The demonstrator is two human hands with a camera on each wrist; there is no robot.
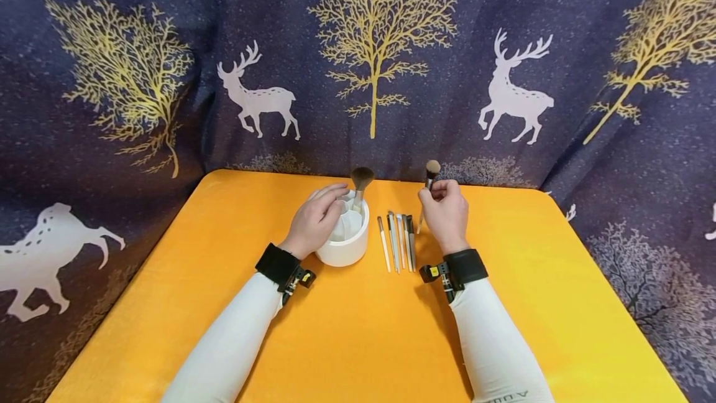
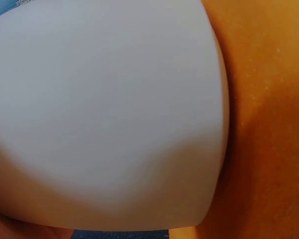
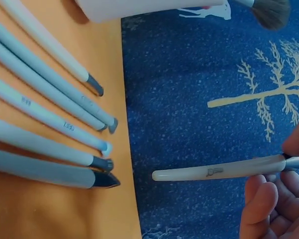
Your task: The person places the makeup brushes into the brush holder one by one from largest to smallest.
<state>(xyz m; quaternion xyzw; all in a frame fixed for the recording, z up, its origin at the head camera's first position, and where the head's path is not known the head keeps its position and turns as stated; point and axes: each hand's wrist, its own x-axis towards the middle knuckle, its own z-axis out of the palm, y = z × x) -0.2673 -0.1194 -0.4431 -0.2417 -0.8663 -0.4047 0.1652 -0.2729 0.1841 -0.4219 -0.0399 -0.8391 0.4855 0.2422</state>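
Observation:
A white round makeup brush holder (image 1: 342, 252) with inner compartments stands on the table; its wall nearly fills the left wrist view. One large fluffy brush (image 1: 362, 178) stands in it, bristles up. My left hand (image 1: 316, 219) rests over the holder's left rim, its fingers reaching across the top. My right hand (image 1: 447, 211) pinches a makeup brush (image 3: 219, 172) near its metal collar, bristles up and pale handle pointing down, above the table. Left of that hand lies a row of several slim brushes (image 1: 400, 241), side by side, bristle ends toward the back.
An orange-covered table (image 1: 358, 341) holds everything. A dark blue curtain (image 1: 391, 154) with printed trees and deer hangs just behind its back edge and along the sides.

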